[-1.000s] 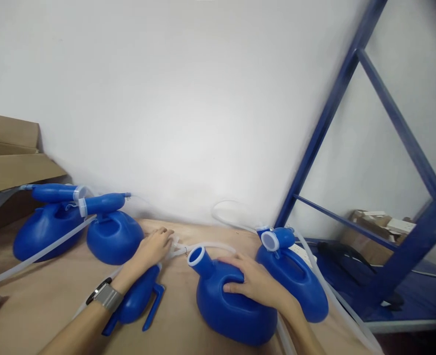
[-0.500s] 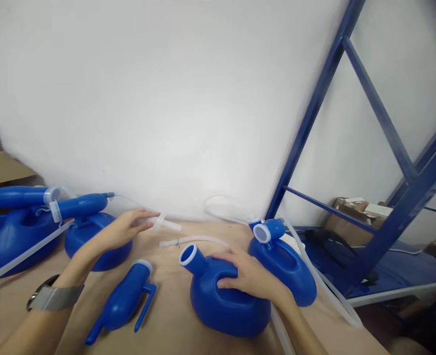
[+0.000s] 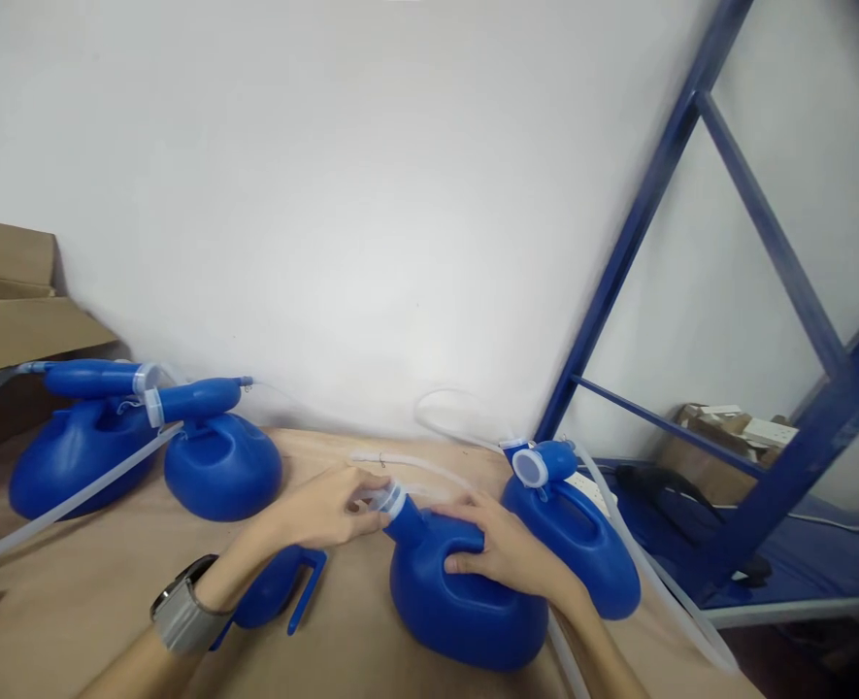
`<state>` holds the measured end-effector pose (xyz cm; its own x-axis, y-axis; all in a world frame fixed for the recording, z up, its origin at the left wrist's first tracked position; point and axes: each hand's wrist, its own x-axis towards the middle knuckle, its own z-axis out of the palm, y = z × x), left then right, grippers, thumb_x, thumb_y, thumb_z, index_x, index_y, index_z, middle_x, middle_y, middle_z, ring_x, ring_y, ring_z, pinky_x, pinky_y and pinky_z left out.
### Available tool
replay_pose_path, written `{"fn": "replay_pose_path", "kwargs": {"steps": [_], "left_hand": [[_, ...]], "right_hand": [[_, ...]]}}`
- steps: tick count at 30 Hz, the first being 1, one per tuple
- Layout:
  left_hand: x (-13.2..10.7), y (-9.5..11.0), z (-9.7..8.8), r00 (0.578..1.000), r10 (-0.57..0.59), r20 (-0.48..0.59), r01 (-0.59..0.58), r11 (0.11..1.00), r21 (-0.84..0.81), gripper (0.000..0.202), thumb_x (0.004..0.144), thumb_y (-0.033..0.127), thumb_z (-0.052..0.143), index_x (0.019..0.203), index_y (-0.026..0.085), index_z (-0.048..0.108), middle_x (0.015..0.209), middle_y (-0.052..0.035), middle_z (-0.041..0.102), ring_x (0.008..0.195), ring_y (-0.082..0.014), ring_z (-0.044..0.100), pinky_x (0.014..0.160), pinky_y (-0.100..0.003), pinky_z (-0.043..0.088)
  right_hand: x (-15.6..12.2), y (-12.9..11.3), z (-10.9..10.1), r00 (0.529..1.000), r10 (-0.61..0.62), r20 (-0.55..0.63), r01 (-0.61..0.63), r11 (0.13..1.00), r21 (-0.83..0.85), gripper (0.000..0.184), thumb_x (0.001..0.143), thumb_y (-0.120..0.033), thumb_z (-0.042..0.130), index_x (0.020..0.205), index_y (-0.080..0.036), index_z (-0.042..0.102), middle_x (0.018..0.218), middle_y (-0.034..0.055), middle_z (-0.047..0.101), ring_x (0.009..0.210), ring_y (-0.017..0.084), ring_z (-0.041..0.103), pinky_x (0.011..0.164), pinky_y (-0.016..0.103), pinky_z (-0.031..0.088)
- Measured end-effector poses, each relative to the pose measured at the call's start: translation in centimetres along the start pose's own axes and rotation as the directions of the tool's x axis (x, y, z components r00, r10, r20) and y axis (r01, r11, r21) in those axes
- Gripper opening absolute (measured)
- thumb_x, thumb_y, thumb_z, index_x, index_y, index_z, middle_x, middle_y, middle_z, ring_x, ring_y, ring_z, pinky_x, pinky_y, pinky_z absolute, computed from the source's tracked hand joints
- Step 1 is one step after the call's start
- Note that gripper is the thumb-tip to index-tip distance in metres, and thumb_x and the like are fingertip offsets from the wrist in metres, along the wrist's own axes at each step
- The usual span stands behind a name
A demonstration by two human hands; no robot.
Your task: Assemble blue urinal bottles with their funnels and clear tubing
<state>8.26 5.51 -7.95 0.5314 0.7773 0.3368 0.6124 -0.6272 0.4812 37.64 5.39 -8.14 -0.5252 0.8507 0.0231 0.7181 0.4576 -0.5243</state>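
Left hand (image 3: 323,505), head view: fingers pinched on a short translucent plastic fitting (image 3: 383,499), held at the white-rimmed mouth of the rounded blue plastic jug (image 3: 465,621); seated or merely touching, I cannot tell from my end. Right hand (image 3: 506,549): clamped over the jug's handle, thumb in the recess. Jug, my landmark: resting on the brown tabletop (image 3: 356,631), neck angled up and leftward.

Change noted: half a second ago I had the fitting off to the jug's left, toward the wall; now it meets the mouth. Meaning, as I judge it: both hands bear on one piece, right steadying, left placing.

Edges and room: just right of the jug, a second blue plastic jug (image 3: 596,558), tight for the right wrist. Behind the landmark, a thin translucent plastic tube (image 3: 414,460), then the white wall (image 3: 327,194). To its left, partly covered by the left forearm, a blue plastic bottle (image 3: 269,590) with a slim handle. Easiest clearance: bare tabletop between bottle and jug.
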Motion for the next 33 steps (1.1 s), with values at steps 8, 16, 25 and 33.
{"fn": "replay_pose_path", "kwargs": {"steps": [8, 16, 25, 33], "left_hand": [[-1.5, 0.7, 5.0, 0.988, -0.07, -0.138, 0.107, 0.952, 0.286, 0.052, 0.104, 0.037, 0.049, 0.152, 0.016, 0.049, 0.147, -0.0211, 0.062, 0.12, -0.0352, 0.07, 0.098, -0.047, 0.057], [-1.8, 0.0, 8.8, 0.954, -0.01, -0.301, 0.125, 0.922, 0.367, 0.053, 0.106, 0.033, 0.042, 0.156, 0.014, 0.04, 0.155, -0.0228, 0.054, 0.134, -0.0372, 0.062, 0.095, -0.049, 0.062], [-1.8, 0.5, 10.0, 0.891, 0.033, -0.454, 0.11, 0.952, 0.285, 0.045, 0.105, 0.025, 0.04, 0.146, 0.011, 0.05, 0.148, -0.0195, 0.063, 0.131, -0.0335, 0.065, 0.106, -0.05, 0.058], [-0.9, 2.3, 8.4, 0.9, -0.075, -0.43, 0.204, 0.943, 0.263, 0.058, 0.096, 0.047, 0.06, 0.144, 0.015, 0.055, 0.136, -0.0213, 0.068, 0.117, -0.0406, 0.069, 0.091, -0.054, 0.06]], "right_hand": [[0.3, 0.6, 0.8, 0.995, -0.07, -0.069, 0.074, 0.995, 0.061, 0.062, 0.075, -0.045, 0.09, 0.133, -0.032, 0.073, 0.117, 0.0078, 0.075, 0.116, 0.033, 0.067, 0.108, 0.047, 0.049], [0.0, 0.0, 1.0, 0.997, -0.034, -0.074, 0.046, 0.984, 0.175, 0.059, 0.077, -0.035, 0.089, 0.133, -0.026, 0.073, 0.135, 0.0093, 0.074, 0.128, 0.034, 0.066, 0.115, 0.052, 0.045], [0.2, 0.0, 0.9, 1.0, -0.008, -0.024, 0.013, 0.979, 0.205, 0.062, 0.079, -0.035, 0.086, 0.138, -0.024, 0.069, 0.141, 0.0102, 0.07, 0.134, 0.034, 0.061, 0.119, 0.054, 0.041], [-0.1, 0.4, 0.9, 1.0, -0.002, -0.018, 0.007, 0.951, 0.309, 0.06, 0.082, -0.061, 0.077, 0.127, -0.022, 0.069, 0.118, 0.0089, 0.077, 0.108, 0.03, 0.073, 0.093, 0.042, 0.06]]}}
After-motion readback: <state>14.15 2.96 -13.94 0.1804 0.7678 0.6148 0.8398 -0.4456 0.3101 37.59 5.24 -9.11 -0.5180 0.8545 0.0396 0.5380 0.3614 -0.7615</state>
